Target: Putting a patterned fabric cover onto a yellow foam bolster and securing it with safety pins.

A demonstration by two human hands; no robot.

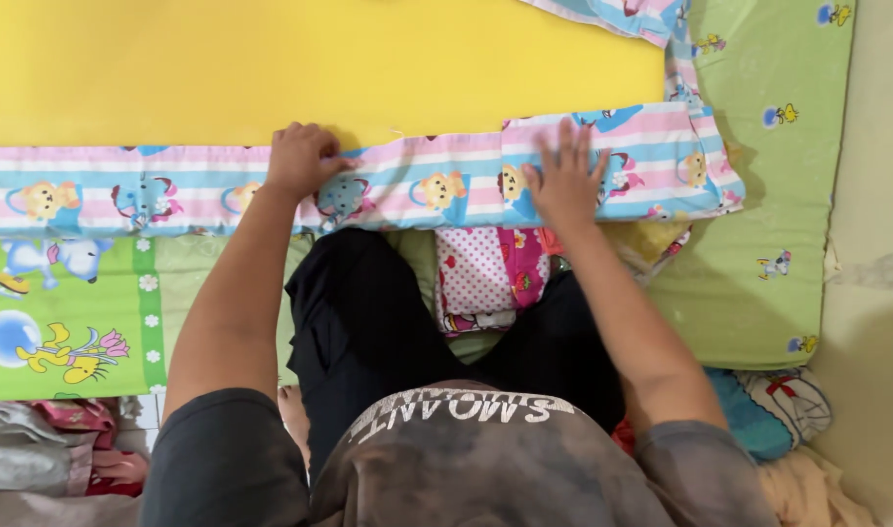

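Observation:
A striped pink, blue and white cloth [436, 181] with cartoon bears lies folded in a long band across a yellow sheet [319, 63]. My left hand [300, 161] is closed over the cloth's upper edge, pinching the fabric near the middle. My right hand [563, 176] rests flat on the cloth with fingers spread, pressing it down further right. Both forearms reach forward over my crossed legs in black trousers [368, 322].
A green mat [758, 283] with cartoon prints lies under everything and ends at the right against a pale floor [875, 293]. A folded pink dotted cloth [480, 278] sits between my knees. Piles of clothes lie at the lower left [46, 449] and lower right [778, 410].

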